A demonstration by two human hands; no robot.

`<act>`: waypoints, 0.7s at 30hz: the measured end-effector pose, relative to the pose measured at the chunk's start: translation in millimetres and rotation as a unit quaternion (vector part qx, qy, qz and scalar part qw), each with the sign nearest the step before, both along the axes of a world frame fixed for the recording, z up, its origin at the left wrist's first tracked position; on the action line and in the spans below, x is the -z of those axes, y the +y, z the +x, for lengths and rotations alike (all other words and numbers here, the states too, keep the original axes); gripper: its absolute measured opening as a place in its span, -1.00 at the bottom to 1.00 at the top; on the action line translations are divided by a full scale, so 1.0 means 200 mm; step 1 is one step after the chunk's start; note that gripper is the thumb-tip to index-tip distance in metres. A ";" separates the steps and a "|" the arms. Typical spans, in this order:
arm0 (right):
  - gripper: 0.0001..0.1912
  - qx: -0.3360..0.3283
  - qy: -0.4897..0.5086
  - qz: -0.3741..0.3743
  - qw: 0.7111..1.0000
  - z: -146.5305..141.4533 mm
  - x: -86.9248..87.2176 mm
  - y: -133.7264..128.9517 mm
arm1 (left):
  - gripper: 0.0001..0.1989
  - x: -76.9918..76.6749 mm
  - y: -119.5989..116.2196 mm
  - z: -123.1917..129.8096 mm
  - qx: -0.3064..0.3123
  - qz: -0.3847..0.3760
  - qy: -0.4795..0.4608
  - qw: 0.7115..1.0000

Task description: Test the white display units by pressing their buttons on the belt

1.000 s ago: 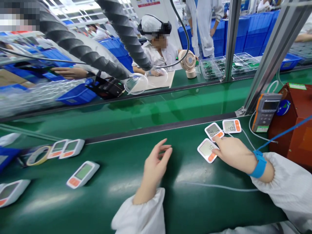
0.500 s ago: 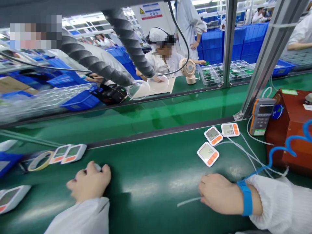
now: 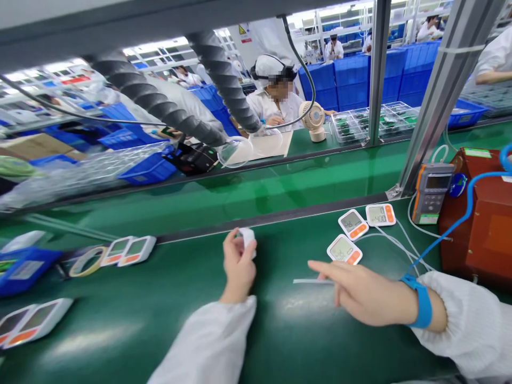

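Observation:
My left hand [image 3: 239, 269] is closed around a small white device [image 3: 248, 237], turned edge-on so its face is hidden. To the right, my right hand [image 3: 368, 293] pinches a thin white tube [image 3: 310, 281], whose free end points left toward the held device; the two are apart. Its index finger stretches out above the tube. Just beyond the right hand lie three white meters with orange buttons: one showing digits [image 3: 344, 249], another behind it [image 3: 353, 224], and a third reading 400 [image 3: 381, 215].
A red-brown box [image 3: 476, 213] and a handheld gauge [image 3: 432, 192] stand right, with tubes and a blue cord. Pairs of meters [image 3: 138, 250] [image 3: 40, 322], a tape roll [image 3: 88, 261] and a blue bin [image 3: 28, 269] are left. Across the bench, a person [image 3: 276, 101] sits near a fan [image 3: 313, 120].
My left hand has moved right from the left side of the table, lifting the white device. My right hand has risen slightly with the tube, its index finger now extended. The view has shifted a little.

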State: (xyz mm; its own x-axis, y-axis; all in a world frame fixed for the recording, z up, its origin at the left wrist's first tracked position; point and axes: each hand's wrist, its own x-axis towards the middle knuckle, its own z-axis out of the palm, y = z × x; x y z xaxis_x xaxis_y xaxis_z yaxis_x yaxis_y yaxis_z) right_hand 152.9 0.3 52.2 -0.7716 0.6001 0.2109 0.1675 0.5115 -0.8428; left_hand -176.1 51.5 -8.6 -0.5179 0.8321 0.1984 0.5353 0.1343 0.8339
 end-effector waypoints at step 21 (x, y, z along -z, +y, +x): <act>-0.89 0.096 0.010 0.157 0.983 0.11 -0.10 0.18 | -0.32 -0.04 -0.39 0.96 0.229 0.037 -0.536 0.812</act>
